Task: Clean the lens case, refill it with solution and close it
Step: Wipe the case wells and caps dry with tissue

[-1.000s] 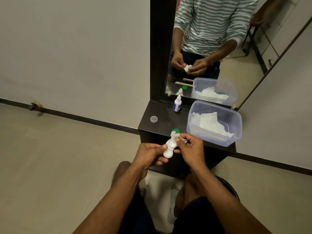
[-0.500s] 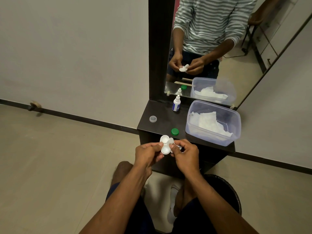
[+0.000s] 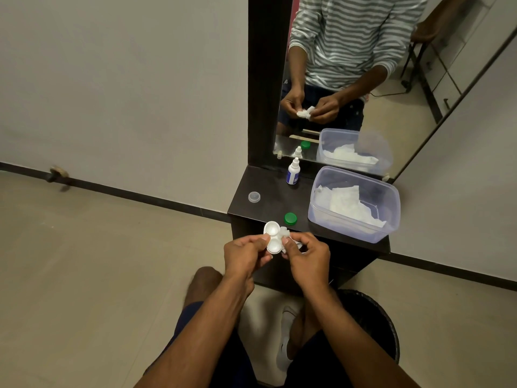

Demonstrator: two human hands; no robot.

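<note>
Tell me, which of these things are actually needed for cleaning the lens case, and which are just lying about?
In use:
lens case, gripped by left hand
tissue wad, pinched by right hand
solution bottle
green cap
clear cap
tub of tissues

Just lying about:
mirror
black bin

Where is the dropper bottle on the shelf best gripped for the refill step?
Grip the dropper bottle round its straight white body below the narrow nozzle, coming from the front left; it stands upright, with the mirror close behind and the plastic tub to its right.
</note>
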